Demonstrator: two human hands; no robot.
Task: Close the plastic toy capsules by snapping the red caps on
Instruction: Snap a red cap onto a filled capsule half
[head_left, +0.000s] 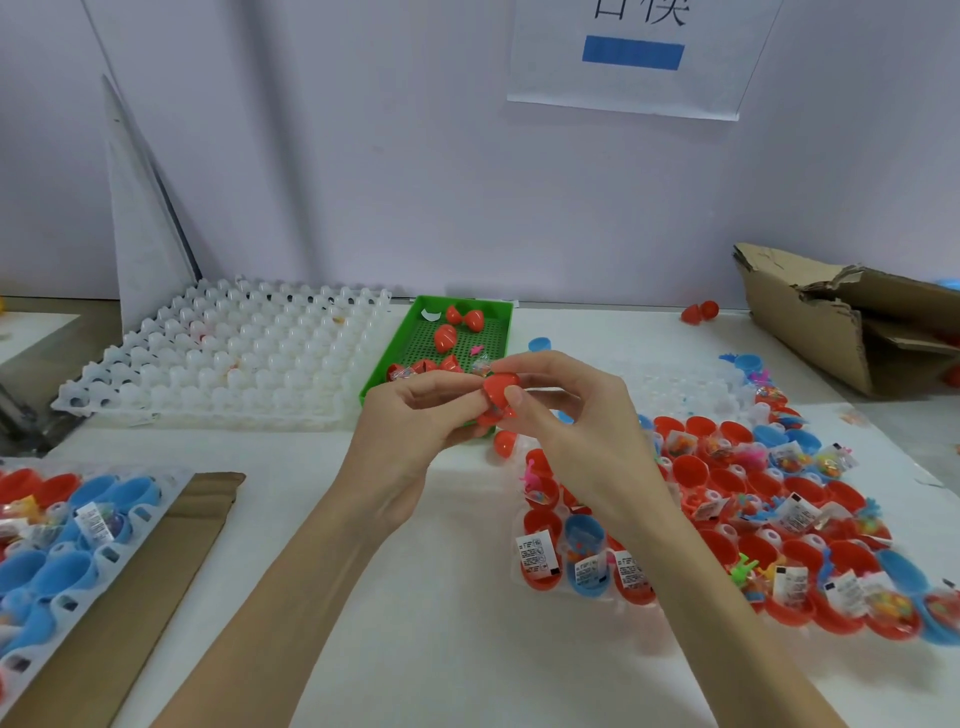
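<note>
Two bare forearms reach up from the bottom edge and meet above the white desk (457, 597). The left hand (410, 421) curls its fingers round the lower half of a red capsule (496, 410), gripping it from the side. The right hand (566, 410) pinches the red cap (501, 387) on top of it between thumb and bent fingers. Just behind them sits a green tray (498, 312) with loose red caps. To the right a clear tray (597, 597) holds open red and blue capsule halves with toys.
</note>
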